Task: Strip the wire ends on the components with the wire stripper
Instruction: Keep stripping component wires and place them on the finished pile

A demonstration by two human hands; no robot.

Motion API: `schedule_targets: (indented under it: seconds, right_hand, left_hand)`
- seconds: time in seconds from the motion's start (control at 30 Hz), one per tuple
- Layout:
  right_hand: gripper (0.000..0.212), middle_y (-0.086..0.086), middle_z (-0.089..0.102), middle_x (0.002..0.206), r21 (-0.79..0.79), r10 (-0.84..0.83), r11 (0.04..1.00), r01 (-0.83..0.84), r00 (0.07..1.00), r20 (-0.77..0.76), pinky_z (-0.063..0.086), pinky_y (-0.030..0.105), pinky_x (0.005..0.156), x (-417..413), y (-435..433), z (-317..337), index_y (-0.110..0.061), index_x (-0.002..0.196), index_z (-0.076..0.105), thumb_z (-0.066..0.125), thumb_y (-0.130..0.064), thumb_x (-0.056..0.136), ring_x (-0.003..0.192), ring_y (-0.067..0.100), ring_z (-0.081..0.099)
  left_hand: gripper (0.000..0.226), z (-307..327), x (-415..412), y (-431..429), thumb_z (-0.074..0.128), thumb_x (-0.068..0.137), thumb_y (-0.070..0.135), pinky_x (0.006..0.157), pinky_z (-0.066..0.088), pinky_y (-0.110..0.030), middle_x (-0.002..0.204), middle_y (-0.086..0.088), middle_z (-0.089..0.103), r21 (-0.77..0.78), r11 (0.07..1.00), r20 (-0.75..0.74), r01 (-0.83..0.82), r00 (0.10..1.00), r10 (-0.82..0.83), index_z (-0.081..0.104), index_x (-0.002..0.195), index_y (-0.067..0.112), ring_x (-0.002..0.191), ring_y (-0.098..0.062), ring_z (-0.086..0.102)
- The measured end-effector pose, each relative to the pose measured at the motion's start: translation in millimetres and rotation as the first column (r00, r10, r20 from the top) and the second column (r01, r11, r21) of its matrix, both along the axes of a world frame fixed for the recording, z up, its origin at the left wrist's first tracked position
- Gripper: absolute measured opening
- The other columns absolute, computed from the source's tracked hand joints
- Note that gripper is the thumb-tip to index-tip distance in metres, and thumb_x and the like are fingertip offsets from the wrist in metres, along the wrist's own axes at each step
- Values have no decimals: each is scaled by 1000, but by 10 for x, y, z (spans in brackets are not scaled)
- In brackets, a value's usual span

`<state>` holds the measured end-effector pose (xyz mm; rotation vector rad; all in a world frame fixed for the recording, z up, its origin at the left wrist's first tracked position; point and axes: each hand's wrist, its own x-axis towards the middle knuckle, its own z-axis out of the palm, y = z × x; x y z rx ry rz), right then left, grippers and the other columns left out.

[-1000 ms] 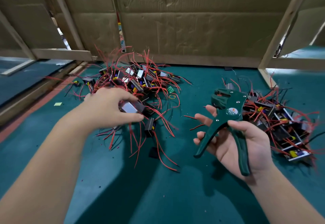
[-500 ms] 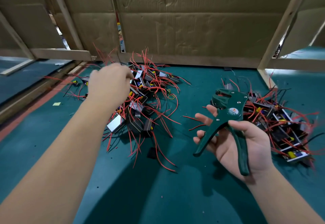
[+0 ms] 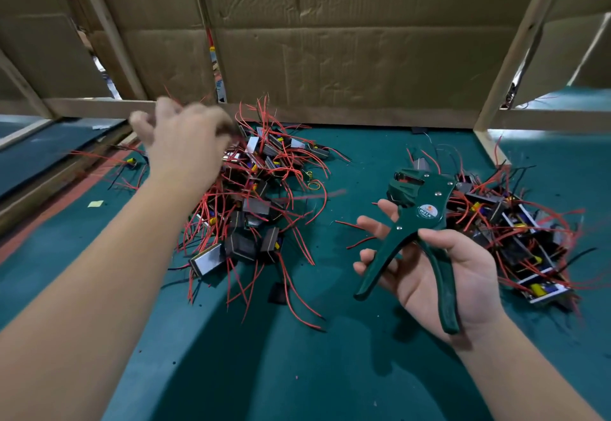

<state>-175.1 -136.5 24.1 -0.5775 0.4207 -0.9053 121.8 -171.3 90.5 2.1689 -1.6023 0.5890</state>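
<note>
Your right hand (image 3: pixel 469 272) gripped the wire stripper (image 3: pixel 417 200), your left hand (image 3: pixel 185 146) blurred above the components (image 3: pixel 256 207), its grip indiscernible, cardboard wall (image 3: pixel 347 57) behind.

The left hand (image 3: pixel 185 146) is motion-blurred, its grip unreadable, and hides part of the component pile (image 3: pixel 258 207); the label on the wire stripper (image 3: pixel 429 194) is too small to read

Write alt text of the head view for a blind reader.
A right hand holds a dark green wire stripper above a teal table. The blurred left hand hovers over a pile of black components with red wires; a second such pile lies at right.
</note>
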Motion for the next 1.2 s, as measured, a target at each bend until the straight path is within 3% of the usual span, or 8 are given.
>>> schedule_targets:
  seconds: [0.1,0.3,0.47,0.57,0.83,1.0,1.1,1.2]
  right_hand:
    - [89,24,59,124,5,-2,1000,2,1000,13,57,48,70,-1,0,-1,-6,135,50,73,-22,51,73,36,65]
    - [98,26,57,127,-2,39,999,-39,999,34,57,49,74,-11,5,2,-6,134,52,85,-21,43,73,37,66]
    - [86,26,57,129,-39,72,997,-69,994,79,57,49,75,-23,8,28,-4,124,60,85,-23,45,72,35,67]
    - [71,27,58,126,-60,107,993,-101,989,103,57,48,74,-26,17,41,-3,112,69,85,-24,46,73,35,68]
    - [82,29,65,107,-6,20,1000,-20,990,142,56,48,76,3,-34,4,-4,123,60,84,-17,46,82,39,68]
    - [61,23,64,93,20,-119,993,117,989,85,57,45,74,21,-68,-35,-7,117,58,65,-17,57,79,37,67]
    - [62,23,65,93,12,-162,987,161,983,82,57,44,74,22,-93,-31,-8,115,57,64,-17,55,81,37,66]
    - [53,23,64,91,10,-172,985,172,983,62,58,44,76,15,-99,-39,-9,114,58,56,-17,62,84,37,67]
  left_hand:
    - [27,227,-142,118,44,95,31,101,28,-58,112,-13,65,-406,914,-113,-14,993,-35,59,114,19,126,-29,41]
    - [35,410,-635,146,44,95,51,95,41,-37,96,-1,69,-340,940,-498,24,843,-202,60,101,20,91,-19,61]
    - [26,172,-1090,141,47,99,31,66,56,-21,76,-3,74,-436,871,-891,228,-246,-382,60,90,11,57,-12,69]
    - [23,-56,-1241,118,39,102,24,48,49,-15,71,0,71,-391,911,-795,134,-548,-260,54,100,8,54,-9,67]
    - [34,-374,-1078,43,34,103,34,60,46,-23,79,2,69,-265,963,-744,-47,-625,-236,59,102,11,57,-7,68]
    - [28,-275,-880,63,32,104,33,57,42,-19,78,7,74,-431,875,-848,-221,-232,-476,53,100,15,62,-11,69]
    - [26,-160,-718,132,33,104,32,92,51,-36,97,-4,72,-560,794,-825,-236,67,-562,50,105,13,86,-20,67]
    - [24,-51,-678,275,35,102,32,82,49,-27,103,-3,73,-607,785,-794,127,-131,-593,54,102,18,88,-16,65]
